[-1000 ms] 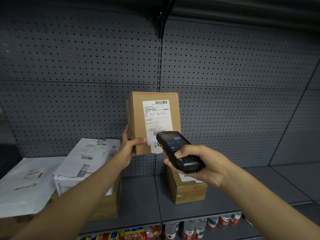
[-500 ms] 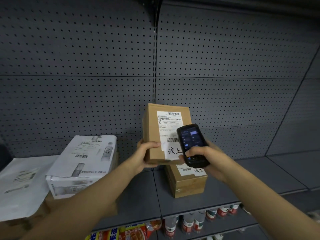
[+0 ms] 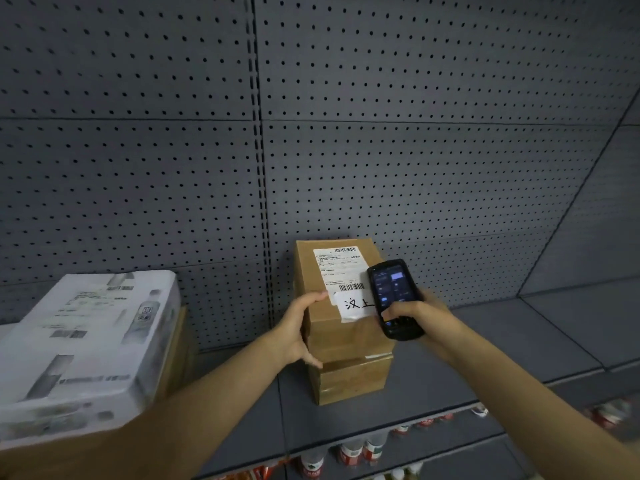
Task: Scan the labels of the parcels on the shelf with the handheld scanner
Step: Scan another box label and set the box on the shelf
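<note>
A brown cardboard parcel (image 3: 332,271) with a white shipping label and a handwritten white slip lies on top of a second brown box (image 3: 353,379) on the grey shelf (image 3: 485,344). My left hand (image 3: 298,327) grips the upper parcel's left side, thumb on its top face. My right hand (image 3: 415,313) holds the black handheld scanner (image 3: 393,292), screen lit and facing me, just right of the label and over the parcel's right edge.
A white-wrapped parcel (image 3: 90,334) sits on a brown box at the left. A grey pegboard wall (image 3: 381,150) backs the shelf. On the shelf below are several bottles and cans (image 3: 349,452). Bare shelf surface lies to the right.
The upper parcel has come down from mid-air and now rests on the lower box, covering its label. The scanner has followed it down and back, and the view has tilted lower.
</note>
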A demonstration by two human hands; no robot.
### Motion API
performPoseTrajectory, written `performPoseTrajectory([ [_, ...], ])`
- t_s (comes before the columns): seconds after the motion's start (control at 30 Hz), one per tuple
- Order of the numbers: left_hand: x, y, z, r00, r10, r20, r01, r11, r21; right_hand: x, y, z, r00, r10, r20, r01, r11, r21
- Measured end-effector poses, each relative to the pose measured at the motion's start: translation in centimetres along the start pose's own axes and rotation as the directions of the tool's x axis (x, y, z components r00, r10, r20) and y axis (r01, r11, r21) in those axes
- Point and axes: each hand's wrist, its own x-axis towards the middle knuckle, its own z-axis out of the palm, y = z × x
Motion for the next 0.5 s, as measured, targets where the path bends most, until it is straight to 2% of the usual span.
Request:
performPoseTrajectory([
  [0.13,3.0,-0.4,1.0,0.993,-0.103,-0.061,0.104,0.995,0.012,4.1,1.3,-1.9,0.998,0.061,0.019,-0.061,0.998,-0.019],
  [0.33,6.0,-1.9,0.9,0.974,-0.175,-0.145,0.182,0.982,0.040,8.0,3.5,-3.0,0.989,0.131,0.070,-0.128,0.991,-0.047],
  [0.5,7.6,-3.0,0.4,0.986,-0.145,-0.078,0.145,0.989,-0.011,9.4,4.4,-3.3,0.988,0.121,0.092,-0.115,0.991,-0.061],
])
